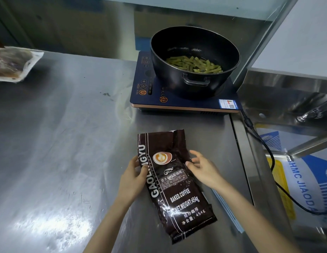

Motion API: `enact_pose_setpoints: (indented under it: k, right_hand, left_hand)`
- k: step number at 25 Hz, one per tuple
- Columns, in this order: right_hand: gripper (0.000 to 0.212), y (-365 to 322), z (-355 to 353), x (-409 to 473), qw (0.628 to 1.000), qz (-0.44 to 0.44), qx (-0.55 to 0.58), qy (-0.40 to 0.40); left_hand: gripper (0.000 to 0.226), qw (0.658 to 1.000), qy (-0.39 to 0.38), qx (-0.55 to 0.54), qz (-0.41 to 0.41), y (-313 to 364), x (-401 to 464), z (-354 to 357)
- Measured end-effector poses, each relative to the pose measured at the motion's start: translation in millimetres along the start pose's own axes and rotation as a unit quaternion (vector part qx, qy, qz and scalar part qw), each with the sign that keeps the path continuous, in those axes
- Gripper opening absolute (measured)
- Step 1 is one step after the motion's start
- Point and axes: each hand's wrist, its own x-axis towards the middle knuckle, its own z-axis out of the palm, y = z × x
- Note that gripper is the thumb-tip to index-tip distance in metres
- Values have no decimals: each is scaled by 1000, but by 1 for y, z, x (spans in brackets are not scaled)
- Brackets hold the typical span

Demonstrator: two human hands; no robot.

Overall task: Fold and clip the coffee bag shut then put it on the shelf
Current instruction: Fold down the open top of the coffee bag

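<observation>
Head view, and here we are over a steel counter (67,125), with the coffee bag (172,183) lying flat, near and right of centre, its opened top pointing far toward the cooker. The left hand (134,175) pinches the bag's left edge, thumb on the front, while the right hand (202,169) rests open with fingers spread, fingertips touching the right edge. That looks like a steadying hold, both hands squaring the bag so the slack upper part can be folded down. No clip shows anywhere, and the fold isn't started. The writing reads clearly: "GAOLI…GYU" up the side, partly covered by the thumb, then "BAKED.COFFEE", "NET.WEIGHT:454g" and Chinese text with "454g". Beyond it, a black pot (194,61) of green vegetable strips sits on a dark blue induction cooker (177,101). At far left lies a clear sealed packet (13,64); low on the right, a sack (305,189) reads "SHMC JIAOD…".
</observation>
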Motion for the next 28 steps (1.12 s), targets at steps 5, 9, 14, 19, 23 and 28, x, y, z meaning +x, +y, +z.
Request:
enact_pose_setpoints:
  k: [5, 9, 14, 19, 23, 28]
  right_hand:
    - [43, -1, -3, -4, 999, 20, 31, 33]
    - [31, 2, -6, -8, 991, 34, 114, 65]
    - [19, 1, -11, -20, 983, 19, 162, 89]
    - [13, -6, -20, -29, 979, -4, 170, 111]
    - [8, -15, -30, -35, 968, -42, 212, 128]
    - [20, -20, -31, -42, 966, -57, 216, 133]
  left_hand:
    - [33, 998, -1, -58, -20, -2, 1, -4]
    - [26, 995, -20, -92, -8, 3, -4, -3]
    - [24, 994, -19, -107, 12, 6, -10, -4]
    - [18, 991, -12, -121, 59, 20, -18, -8]
    - [20, 985, 9, -124, 118, 39, -21, -16]
    - [22, 978, -2, -104, 179, 50, -32, -18]
